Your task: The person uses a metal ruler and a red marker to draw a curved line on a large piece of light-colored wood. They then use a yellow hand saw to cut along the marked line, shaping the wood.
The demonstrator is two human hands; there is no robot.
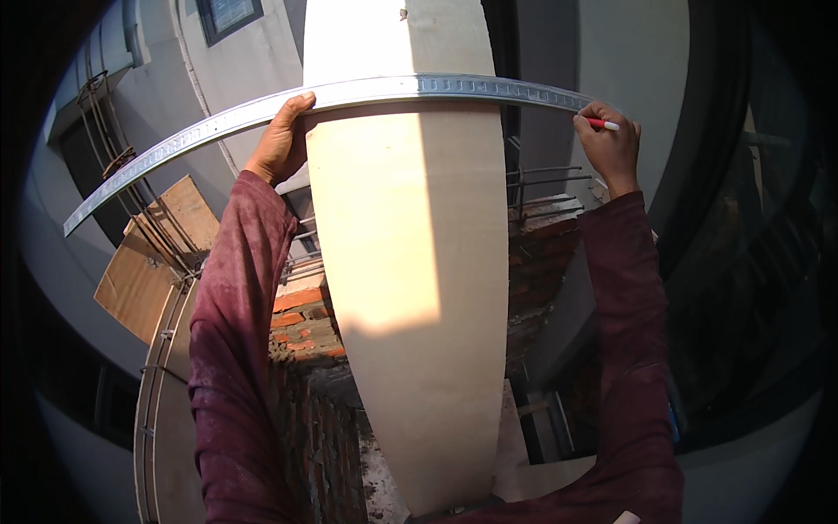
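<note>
A long silver metal strip [367, 90] with slots along it lies crosswise over a pale plywood board [410, 262]. My left hand [278, 140] grips the strip at the board's left edge, thumb on top. Just beyond the board's right edge, my right hand [611, 148] holds a red and white pen [602, 123], its fingers at the strip's right end; whether they also touch the strip is hard to tell. Sunlight covers the upper and left part of the board, with shade on the rest.
Brickwork [301, 323] lies below the board on both sides, with protruding steel rods [546, 170]. At left, plywood pieces [131, 279] and more rebar stand beside a grey wall [157, 70]. Dark glass panes [742, 306] line the right side.
</note>
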